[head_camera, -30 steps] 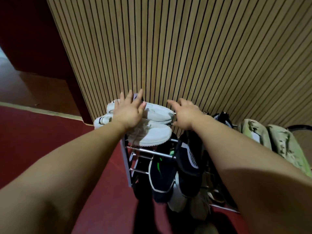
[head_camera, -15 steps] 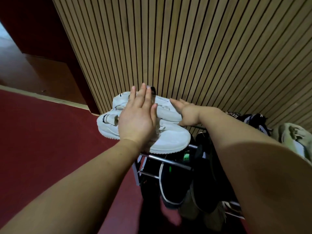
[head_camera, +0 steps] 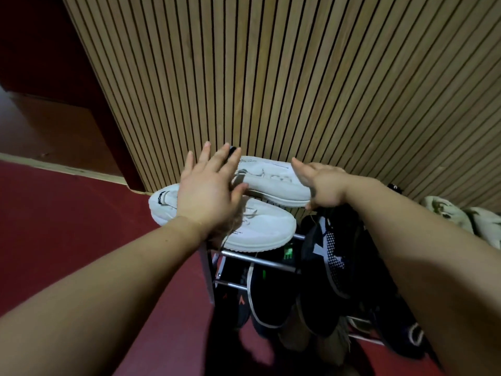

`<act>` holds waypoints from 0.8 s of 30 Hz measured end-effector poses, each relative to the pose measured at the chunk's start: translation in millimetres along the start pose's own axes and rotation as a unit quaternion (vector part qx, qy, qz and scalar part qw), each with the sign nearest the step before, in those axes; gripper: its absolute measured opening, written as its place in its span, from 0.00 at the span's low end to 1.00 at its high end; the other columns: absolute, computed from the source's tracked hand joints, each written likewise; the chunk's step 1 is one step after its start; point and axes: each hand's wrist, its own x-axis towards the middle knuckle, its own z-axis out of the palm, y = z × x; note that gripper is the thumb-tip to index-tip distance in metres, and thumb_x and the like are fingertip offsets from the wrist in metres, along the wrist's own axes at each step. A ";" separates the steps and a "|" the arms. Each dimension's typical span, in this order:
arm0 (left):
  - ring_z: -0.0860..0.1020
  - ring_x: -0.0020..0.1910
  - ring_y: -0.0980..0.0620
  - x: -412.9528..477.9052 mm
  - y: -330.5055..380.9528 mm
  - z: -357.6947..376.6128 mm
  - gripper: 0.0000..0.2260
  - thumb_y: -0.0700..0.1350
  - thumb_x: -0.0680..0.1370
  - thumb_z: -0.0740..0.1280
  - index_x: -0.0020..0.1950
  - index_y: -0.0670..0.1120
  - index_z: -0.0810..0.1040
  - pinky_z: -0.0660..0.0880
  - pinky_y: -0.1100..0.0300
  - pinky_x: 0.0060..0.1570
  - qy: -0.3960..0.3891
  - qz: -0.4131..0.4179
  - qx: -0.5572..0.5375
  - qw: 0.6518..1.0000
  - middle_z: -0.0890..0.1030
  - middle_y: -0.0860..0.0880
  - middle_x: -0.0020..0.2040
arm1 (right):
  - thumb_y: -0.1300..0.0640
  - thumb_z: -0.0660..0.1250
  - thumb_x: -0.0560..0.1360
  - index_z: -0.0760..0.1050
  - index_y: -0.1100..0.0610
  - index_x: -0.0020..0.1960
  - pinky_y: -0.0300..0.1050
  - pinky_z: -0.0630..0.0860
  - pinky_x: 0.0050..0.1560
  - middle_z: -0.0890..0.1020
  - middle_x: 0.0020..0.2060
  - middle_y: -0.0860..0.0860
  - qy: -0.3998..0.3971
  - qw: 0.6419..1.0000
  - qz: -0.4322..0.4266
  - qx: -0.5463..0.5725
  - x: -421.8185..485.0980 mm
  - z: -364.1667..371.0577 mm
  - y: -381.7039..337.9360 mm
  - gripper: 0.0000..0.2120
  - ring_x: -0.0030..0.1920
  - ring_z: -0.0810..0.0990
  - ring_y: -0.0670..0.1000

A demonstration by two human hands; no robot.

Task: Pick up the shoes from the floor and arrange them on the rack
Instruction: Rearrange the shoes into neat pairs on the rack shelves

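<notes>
Left hand (head_camera: 208, 191), fingers straight and released, lay on near shoe (head_camera: 263, 229) atop rack (head_camera: 257, 257); right hand (head_camera: 324, 185) abutted far shoe (head_camera: 273, 183), likely squaring the pair; grip indiscernible.

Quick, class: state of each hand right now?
Left hand: open, fingers straight, over near white shoe.
Right hand: against far white shoe; grip cannot be told.

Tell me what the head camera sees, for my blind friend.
A pair of white shoes lies on top of a metal rack, with the left hand spread flat over them and the right hand at the back shoe's toe. Dark shoes crowd the shelves below, by a wooden wall.
</notes>
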 end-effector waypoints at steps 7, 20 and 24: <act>0.52 0.76 0.51 16.9 0.2 4.8 0.28 0.58 0.80 0.53 0.77 0.48 0.55 0.45 0.52 0.75 0.004 -0.054 -0.103 0.993 0.58 0.49 0.77 | 0.39 0.74 0.64 0.33 0.44 0.76 0.52 0.56 0.73 0.53 0.75 0.56 -0.026 1.000 0.001 -0.001 20.6 3.0 -19.6 0.59 0.75 0.54 0.58; 0.54 0.76 0.52 16.7 0.0 7.7 0.25 0.57 0.81 0.53 0.76 0.49 0.60 0.47 0.50 0.74 0.023 -0.061 -0.106 0.992 0.60 0.50 0.76 | 0.40 0.74 0.65 0.34 0.43 0.76 0.55 0.54 0.70 0.57 0.72 0.60 0.059 0.998 0.018 -0.021 -31.1 -34.4 -1.4 0.57 0.73 0.54 0.59; 0.55 0.76 0.51 16.6 1.7 5.8 0.25 0.57 0.81 0.52 0.76 0.48 0.60 0.49 0.49 0.74 0.015 -0.061 -0.098 0.993 0.61 0.49 0.76 | 0.41 0.74 0.66 0.33 0.44 0.76 0.57 0.54 0.71 0.57 0.72 0.61 0.100 0.991 0.084 0.027 -73.7 -23.0 17.1 0.57 0.73 0.55 0.59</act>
